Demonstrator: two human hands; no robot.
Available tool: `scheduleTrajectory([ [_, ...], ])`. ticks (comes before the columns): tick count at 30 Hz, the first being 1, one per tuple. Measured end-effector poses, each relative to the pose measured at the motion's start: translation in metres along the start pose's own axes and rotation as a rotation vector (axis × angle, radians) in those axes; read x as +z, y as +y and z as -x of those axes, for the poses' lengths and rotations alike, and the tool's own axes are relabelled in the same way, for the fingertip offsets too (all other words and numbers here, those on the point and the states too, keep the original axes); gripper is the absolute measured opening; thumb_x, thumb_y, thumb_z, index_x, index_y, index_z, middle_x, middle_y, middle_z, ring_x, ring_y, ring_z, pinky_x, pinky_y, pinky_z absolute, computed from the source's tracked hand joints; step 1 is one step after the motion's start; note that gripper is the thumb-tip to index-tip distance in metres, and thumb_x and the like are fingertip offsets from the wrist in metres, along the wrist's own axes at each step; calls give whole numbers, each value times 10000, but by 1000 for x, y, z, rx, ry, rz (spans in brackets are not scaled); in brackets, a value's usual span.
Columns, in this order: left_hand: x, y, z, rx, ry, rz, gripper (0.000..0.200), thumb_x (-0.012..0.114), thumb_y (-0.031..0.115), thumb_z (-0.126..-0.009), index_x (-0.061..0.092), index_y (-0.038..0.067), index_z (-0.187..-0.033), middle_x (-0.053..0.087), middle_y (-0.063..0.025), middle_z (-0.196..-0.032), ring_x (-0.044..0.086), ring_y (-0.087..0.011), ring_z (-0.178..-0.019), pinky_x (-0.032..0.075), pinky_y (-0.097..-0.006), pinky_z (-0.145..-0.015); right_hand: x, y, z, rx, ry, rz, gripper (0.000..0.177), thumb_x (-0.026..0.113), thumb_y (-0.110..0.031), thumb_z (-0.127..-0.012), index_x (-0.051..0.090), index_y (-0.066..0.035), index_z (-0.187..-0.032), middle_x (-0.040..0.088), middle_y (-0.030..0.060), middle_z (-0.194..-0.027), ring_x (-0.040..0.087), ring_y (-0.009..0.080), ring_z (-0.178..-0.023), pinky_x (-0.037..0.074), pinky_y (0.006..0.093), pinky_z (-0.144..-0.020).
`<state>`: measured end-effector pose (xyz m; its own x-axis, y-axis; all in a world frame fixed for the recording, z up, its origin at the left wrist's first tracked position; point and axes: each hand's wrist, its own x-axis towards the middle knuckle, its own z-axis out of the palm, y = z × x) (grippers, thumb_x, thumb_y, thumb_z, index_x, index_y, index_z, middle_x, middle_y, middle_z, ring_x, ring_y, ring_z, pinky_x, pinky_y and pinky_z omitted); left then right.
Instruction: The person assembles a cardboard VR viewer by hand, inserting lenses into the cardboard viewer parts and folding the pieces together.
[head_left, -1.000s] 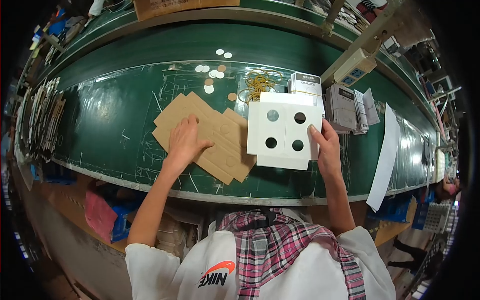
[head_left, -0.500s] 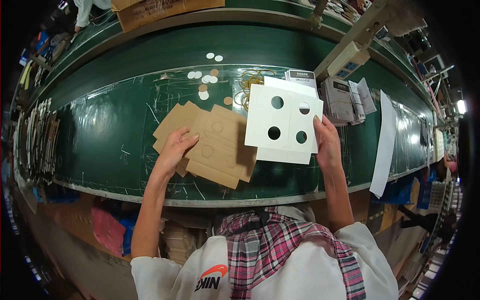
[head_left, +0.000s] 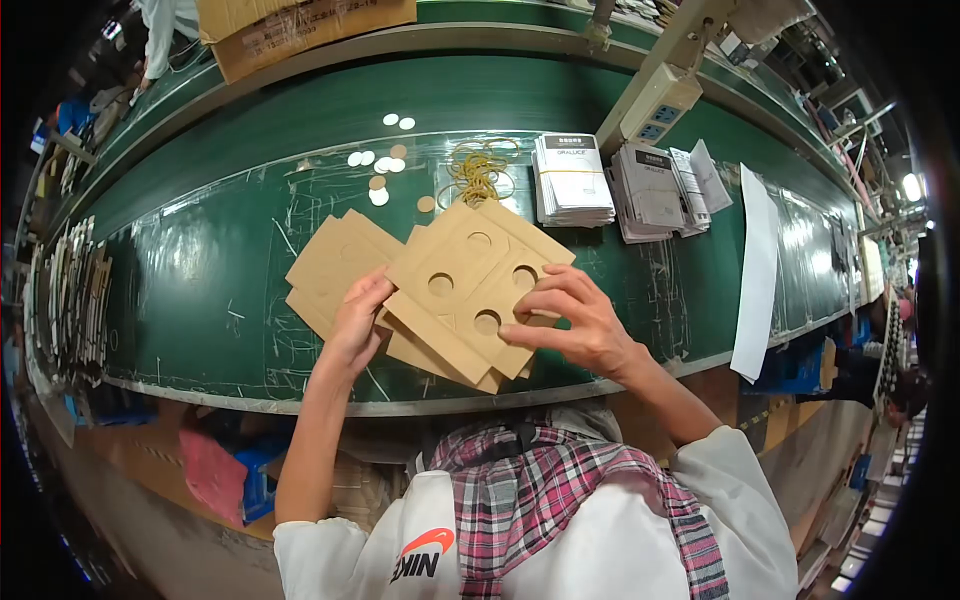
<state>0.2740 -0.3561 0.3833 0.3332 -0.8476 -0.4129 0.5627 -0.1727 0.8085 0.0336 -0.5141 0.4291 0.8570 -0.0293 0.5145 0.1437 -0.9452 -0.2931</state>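
Workshop bench, long green top (head_left: 190,320), scuffed and glossy in patches; raised ledge behind it bears a cardboard carton (head_left: 310,38) at upper left, a white sleeve (head_left: 160,40) of another person beyond. Power outlet box (head_left: 660,102) fixed to a slanting post, upper right. Flat brown cardboard sheet (head_left: 462,292) at the bench's near middle, held tilted over other brown sheets (head_left: 345,255) that show past its left and lower edges. Four circles on it; the lower ones read as recessed, the topmost mostly an outline. Left hand (head_left: 358,318) closed on the sheet's left corner, thumb on the upper face. Right hand (head_left: 580,322) comes in from the right, fingers bent, tips at the two right-hand circles; cannot tell whether they pinch anything. Behind the sheet, a tangle of yellowish rubber bands (head_left: 478,170); left of that, scattered white discs (head_left: 379,198) with a few brown discs (head_left: 426,204) among them. Right of the bands, a stack of printed booklets (head_left: 573,180), more bundled booklets (head_left: 643,190) just beside. Farther right, a long white sheet (head_left: 755,275) runs toward the front edge. Upright row of cards (head_left: 75,290) at far left.
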Motion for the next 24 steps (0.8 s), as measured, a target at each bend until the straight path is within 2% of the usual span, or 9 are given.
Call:
scheduleTrajectory([
  [2,0,-10,0,-17,79,65,346,455,213,-960,517,-23,-1206,613,-104,-1136,609,-141,-987,486,-262,-838,1,3,9,-6,-19,-72,395,648,-83,-645,694,-226,-1010,584,-4,-958,549,207,-906,447,434,-916],
  [5,13,-7,1,-133,-107,325,381,445,229,-966,491,-21,-1248,598,-115,-1167,605,-154,-1010,480,-277,-871,-8,8,17,-45,-85,-89,397,635,-106,-667,682,-231,-1042,577,-1,-982,538,209,-946,434,454,-949],
  [8,18,-13,3,-129,-101,242,424,481,239,-949,461,-23,-1282,585,-113,-1189,596,-156,-1027,474,-287,-888,-14,8,24,-82,-143,-111,404,635,-117,-670,675,-240,-1053,572,-9,-998,534,203,-966,410,470,-989],
  [11,22,-15,7,-84,-206,-110,456,533,229,-924,445,-25,-1294,578,-105,-1197,584,-146,-1041,465,-286,-899,-19,7,27,-129,-200,-148,413,619,-113,-678,649,-229,-1073,544,-4,-1003,516,202,-1002,371,485,-1035],
  [18,44,-19,17,-4,-164,-139,457,575,171,-900,445,-26,-1291,579,-98,-1194,581,-142,-1041,466,-285,-887,-23,6,43,-130,-228,-103,444,645,-62,-671,631,-206,-1091,538,19,-1084,495,218,-1077,339,488,-1057],
  [21,51,-19,23,117,-97,-170,443,570,155,-905,446,-30,-1287,586,-100,-1181,587,-143,-1027,468,-281,-878,-28,3,56,43,8,-22,548,654,-7,-686,566,-170,-1202,522,76,-1165,473,257,-1131,349,455,-1041],
  [24,59,-20,31,243,1,-245,425,571,121,-903,450,-33,-1281,597,-100,-1157,588,-135,-1013,468,-277,-871,-25,-5,57,563,409,-430,631,633,6,-730,447,-109,-1322,489,131,-1219,430,281,-1193,352,418,-1030],
])
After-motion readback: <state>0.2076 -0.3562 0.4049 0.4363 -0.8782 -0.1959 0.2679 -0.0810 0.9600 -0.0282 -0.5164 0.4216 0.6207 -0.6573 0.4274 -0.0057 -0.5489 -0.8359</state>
